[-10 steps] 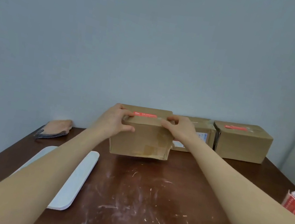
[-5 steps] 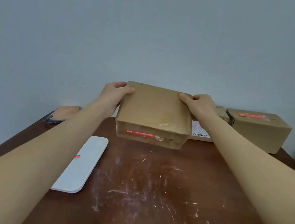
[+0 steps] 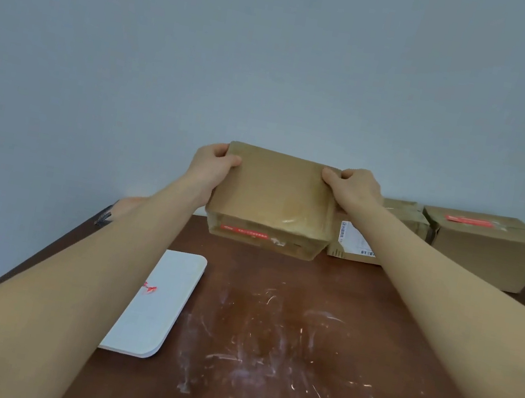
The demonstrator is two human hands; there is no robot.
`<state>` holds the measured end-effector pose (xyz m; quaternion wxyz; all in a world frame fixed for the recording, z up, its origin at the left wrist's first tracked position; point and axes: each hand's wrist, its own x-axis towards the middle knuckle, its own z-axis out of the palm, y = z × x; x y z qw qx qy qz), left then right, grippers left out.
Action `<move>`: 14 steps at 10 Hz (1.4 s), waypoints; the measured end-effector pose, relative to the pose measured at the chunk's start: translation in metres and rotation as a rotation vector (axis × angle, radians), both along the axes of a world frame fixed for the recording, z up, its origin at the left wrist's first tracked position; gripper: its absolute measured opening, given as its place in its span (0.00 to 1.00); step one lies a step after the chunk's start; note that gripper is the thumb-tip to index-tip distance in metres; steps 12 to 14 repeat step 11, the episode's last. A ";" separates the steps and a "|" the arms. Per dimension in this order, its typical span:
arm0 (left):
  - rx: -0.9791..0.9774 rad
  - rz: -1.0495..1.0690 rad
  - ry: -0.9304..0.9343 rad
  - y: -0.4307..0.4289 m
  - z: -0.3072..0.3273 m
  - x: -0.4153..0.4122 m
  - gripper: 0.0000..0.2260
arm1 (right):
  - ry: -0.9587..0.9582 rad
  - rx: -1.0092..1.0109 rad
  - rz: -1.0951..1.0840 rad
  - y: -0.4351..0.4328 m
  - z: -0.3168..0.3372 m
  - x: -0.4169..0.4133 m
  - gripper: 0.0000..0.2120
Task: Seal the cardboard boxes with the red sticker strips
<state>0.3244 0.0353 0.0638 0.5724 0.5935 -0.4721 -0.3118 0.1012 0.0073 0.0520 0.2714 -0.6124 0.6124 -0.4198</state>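
Above the far middle of the surface point(image 3: 302, 327): a cardboard box point(image 3: 273, 197) is held clear of the wood, tilted, one broad face turned to the camera.
Left grip: the left hand point(image 3: 212, 166) is closed on the box's upper left corner, thumb laid on the near face.
Right grip: the right hand point(image 3: 355, 188) is closed on the upper right corner, thumb likewise on the face.
Red sticker strip point(image 3: 243, 231): seen along the box's lower, near-facing side.
Far right corner: a second box point(image 3: 485, 251) is set down, a red strip point(image 3: 467, 220) on its top.
Between them: a labelled box point(image 3: 355, 245), partly hidden by the right forearm.
Left edge: a white board point(image 3: 159, 306) is laid flat.
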 end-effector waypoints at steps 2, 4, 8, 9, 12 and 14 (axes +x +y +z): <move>0.021 0.081 0.018 -0.027 -0.034 0.000 0.18 | 0.001 -0.024 0.020 -0.017 -0.023 0.010 0.19; 0.071 0.050 0.081 -0.049 -0.064 -0.001 0.19 | 0.030 -0.033 0.030 -0.027 -0.043 0.007 0.19; 0.147 0.091 0.081 -0.059 -0.087 -0.015 0.27 | 0.073 -0.030 0.031 -0.044 -0.066 0.001 0.23; 0.164 0.109 0.016 -0.065 -0.088 -0.018 0.29 | 0.086 -0.029 0.041 -0.046 -0.067 0.001 0.22; 0.212 0.242 -0.267 -0.053 -0.077 -0.032 0.31 | 0.147 -0.064 0.029 -0.042 -0.062 -0.004 0.20; 0.212 0.242 -0.267 -0.053 -0.077 -0.032 0.31 | 0.147 -0.064 0.029 -0.042 -0.062 -0.004 0.20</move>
